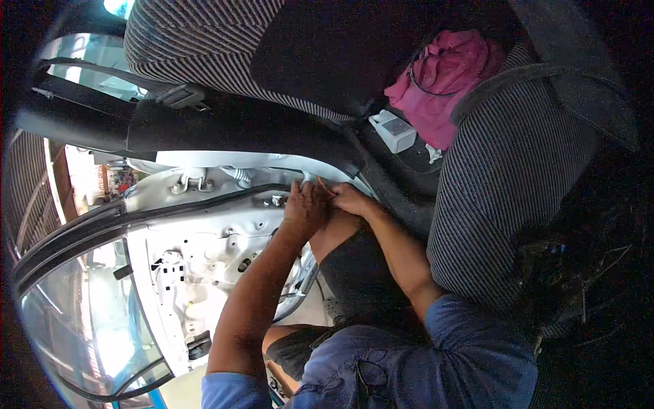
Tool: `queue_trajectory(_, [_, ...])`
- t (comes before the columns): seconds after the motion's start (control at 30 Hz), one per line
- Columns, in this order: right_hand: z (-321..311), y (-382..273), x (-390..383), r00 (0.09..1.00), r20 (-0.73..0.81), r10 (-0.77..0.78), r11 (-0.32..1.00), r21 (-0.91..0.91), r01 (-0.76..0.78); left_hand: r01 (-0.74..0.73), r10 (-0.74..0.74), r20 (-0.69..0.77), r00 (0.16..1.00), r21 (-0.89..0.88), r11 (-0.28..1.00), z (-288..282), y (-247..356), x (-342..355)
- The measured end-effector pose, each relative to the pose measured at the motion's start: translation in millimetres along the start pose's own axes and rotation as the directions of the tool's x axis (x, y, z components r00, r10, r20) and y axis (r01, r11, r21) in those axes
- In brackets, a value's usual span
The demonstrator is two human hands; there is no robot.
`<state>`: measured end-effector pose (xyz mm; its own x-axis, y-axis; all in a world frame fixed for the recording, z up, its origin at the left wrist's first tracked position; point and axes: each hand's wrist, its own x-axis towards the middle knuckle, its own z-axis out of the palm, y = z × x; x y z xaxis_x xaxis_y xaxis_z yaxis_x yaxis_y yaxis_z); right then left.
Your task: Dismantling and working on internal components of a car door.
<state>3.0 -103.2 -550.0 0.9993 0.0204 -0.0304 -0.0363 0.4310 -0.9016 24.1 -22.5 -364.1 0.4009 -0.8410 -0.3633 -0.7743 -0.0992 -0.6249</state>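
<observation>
Red strip (323, 183) sits between left hand (306, 206) and right hand (351, 200), by the sill (266, 160). Both curled; can't tell if either grips it. Go light: 1 steadies, 1 guides.

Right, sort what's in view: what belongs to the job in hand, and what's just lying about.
Job, apparently:
thin reddish piece at the fingers, unclear what
white car frame

Lying about:
pink cloth
white box
white scrap

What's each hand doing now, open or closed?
Left hand: fingers curled; any hold cannot be told.
Right hand: fingers curled; whether it grips the thin reddish strip cannot be told.
</observation>
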Motion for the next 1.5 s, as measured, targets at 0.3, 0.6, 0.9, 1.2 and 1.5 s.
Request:
queue_trajectory(0.3, [2,-8,-1,1.000,0.002,0.025,1.000,-0.001,-0.025,-0.029,0.024,-0.107,0.994,-0.048,0.998,-11,-3,-15])
queue_trajectory(0.6, [1,-11,2,0.997,0.035,0.065,0.998,-0.019,-0.064,0.151,-0.060,0.167,0.984,-0.609,0.779,-83,17,-85])
queue_trajectory(0.9, [-3,-14,-5,0.996,0.018,0.083,0.996,-0.035,-0.082,0.516,-0.206,0.483,0.851,-0.842,0.158,-56,92,-186])
queue_trajectory(1.2, [1,-50,4,0.970,-0.006,0.243,0.896,-0.382,-0.227,0.222,-0.385,0.570,0.726,-0.723,-0.654,103,189,-275])
queue_trajectory(1.5, [-26,3,20,0.942,0.045,0.333,0.873,-0.393,-0.289,-0.367,-0.237,0.817,0.526,-0.034,-0.930,151,211,-201])
